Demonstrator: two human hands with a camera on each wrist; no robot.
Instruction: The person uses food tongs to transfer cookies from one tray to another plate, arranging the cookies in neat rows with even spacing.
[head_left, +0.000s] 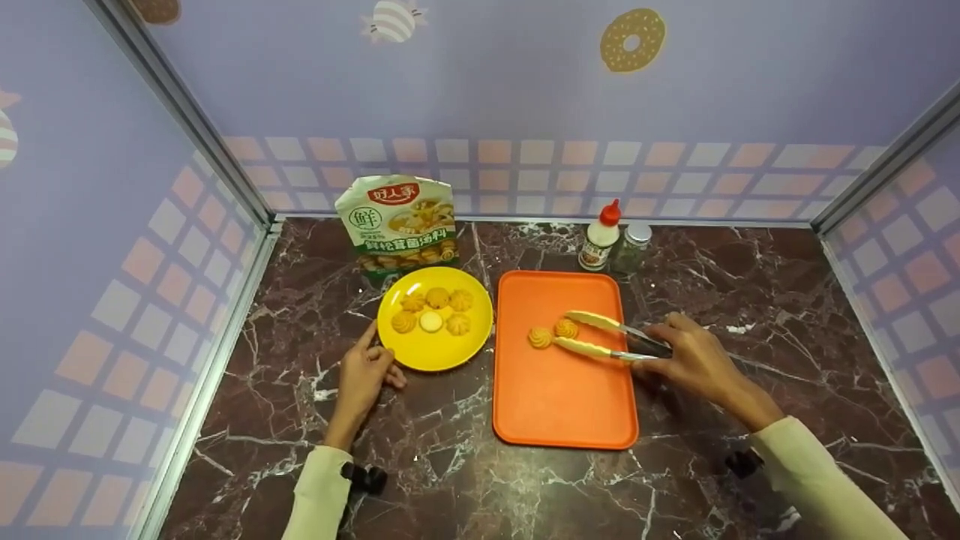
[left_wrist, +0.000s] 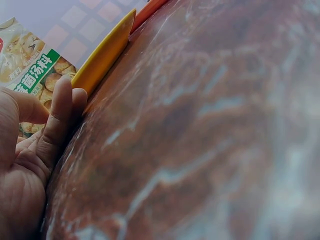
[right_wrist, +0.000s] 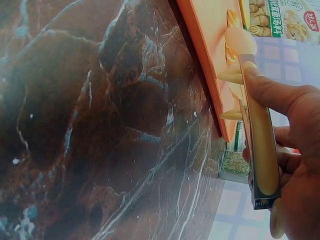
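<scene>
A dark brown marble-patterned worktop point(head_left: 465, 480) sits inside a booth of lilac walls printed with pastel squares, sweets and a doughnut. Near the middle lies a flat orange rectangular plastic tray point(head_left: 562, 397), and on its upper half rest two small golden swirled cookies point(head_left: 553, 333), side by side and just touching. The right hand point(head_left: 694, 361), coming in from four o'clock, grips a pair of pale yellow-tipped metal tongs point(head_left: 607, 337); the fingers point(right_wrist: 277, 95) curl round the handles, as the right wrist view shows, and the two tong tips stand narrowly apart, one above and one below the cookie nearer the hand. Whether the tips touch that cookie I cannot tell. At nine o'clock from the tray, just beside it, stands a round yellow plate point(head_left: 435, 356) carrying four more swirled cookies and one pale round piece in the centre. The left hand point(head_left: 365, 373) rests on the worktop at the plate's seven o'clock edge, its fingers point(left_wrist: 62, 112) relaxed and straight against the rim, holding nothing. Behind the plate, at twelve o'clock, stands a green and white printed food pouch point(head_left: 397, 221). At the tray's one o'clock corner stand a small white bottle with a red cap point(head_left: 601, 238) and, touching or just beside it, a small clear jar with a silver lid point(head_left: 631, 247).
</scene>
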